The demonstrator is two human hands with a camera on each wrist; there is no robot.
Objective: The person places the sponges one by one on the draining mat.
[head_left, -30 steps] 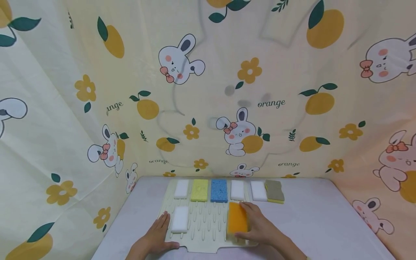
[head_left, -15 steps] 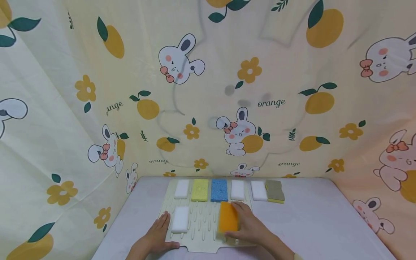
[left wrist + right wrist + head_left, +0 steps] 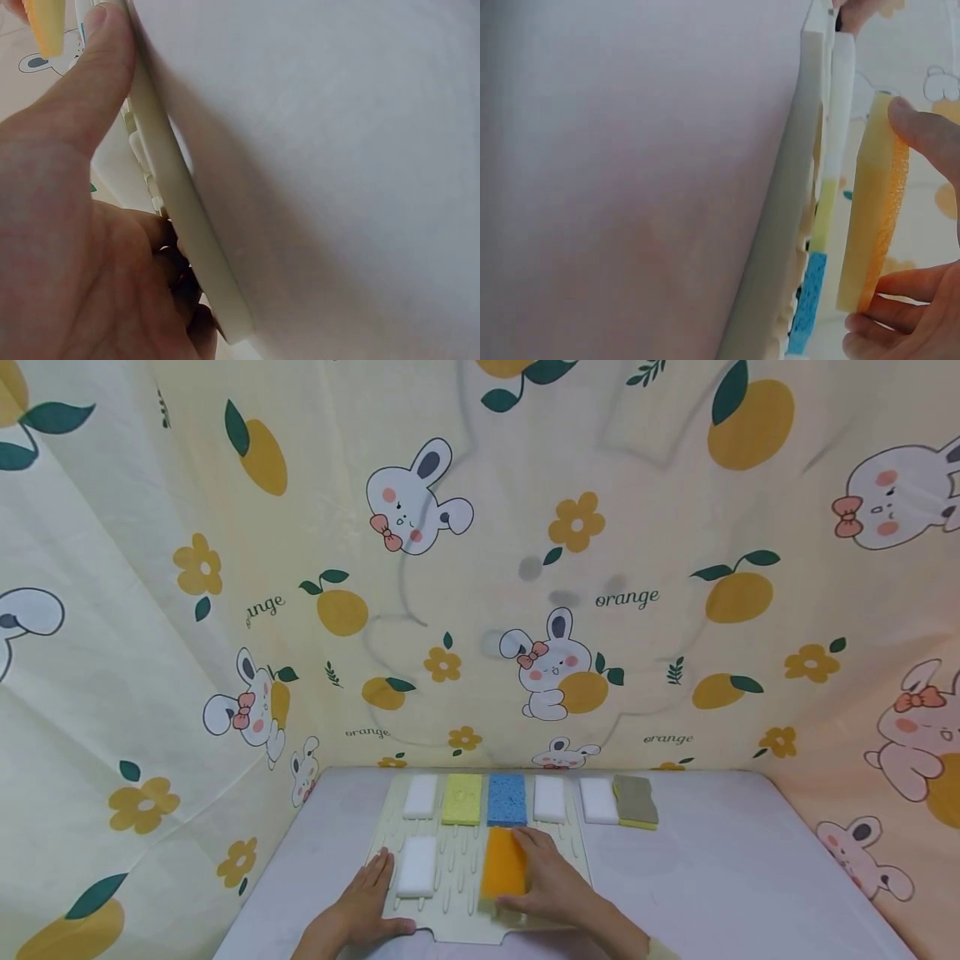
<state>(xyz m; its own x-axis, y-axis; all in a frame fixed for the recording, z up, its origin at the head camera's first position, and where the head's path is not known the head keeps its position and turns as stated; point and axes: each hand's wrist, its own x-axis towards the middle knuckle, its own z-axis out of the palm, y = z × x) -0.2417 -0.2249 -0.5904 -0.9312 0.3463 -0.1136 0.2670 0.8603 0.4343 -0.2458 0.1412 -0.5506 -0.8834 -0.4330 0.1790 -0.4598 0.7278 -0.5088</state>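
Observation:
A sponge with an orange top and a pale yellow underside (image 3: 504, 864) is held in my right hand (image 3: 551, 883), thumb at its near end and fingers at its far end. In the right wrist view this sponge (image 3: 874, 206) hovers apart from the cream ridged board (image 3: 459, 920). My left hand (image 3: 358, 897) rests against the board's left front corner, its thumb along the front edge. Beside that hand lies a white sponge (image 3: 416, 867). Along the board's back sit a white sponge (image 3: 420, 797), a yellow one (image 3: 461, 798), a blue one (image 3: 507, 799) and another white one (image 3: 550, 798).
Right of the board, on the white table (image 3: 712, 868), a white sponge (image 3: 599, 800) lies next to a grey-topped yellow sponge (image 3: 636, 802). A patterned curtain (image 3: 480, 693) surrounds the table at the back and sides.
My right hand has moved left across the board with the orange sponge, from its right side toward the middle. The left hand and the other sponges have stayed where they were.

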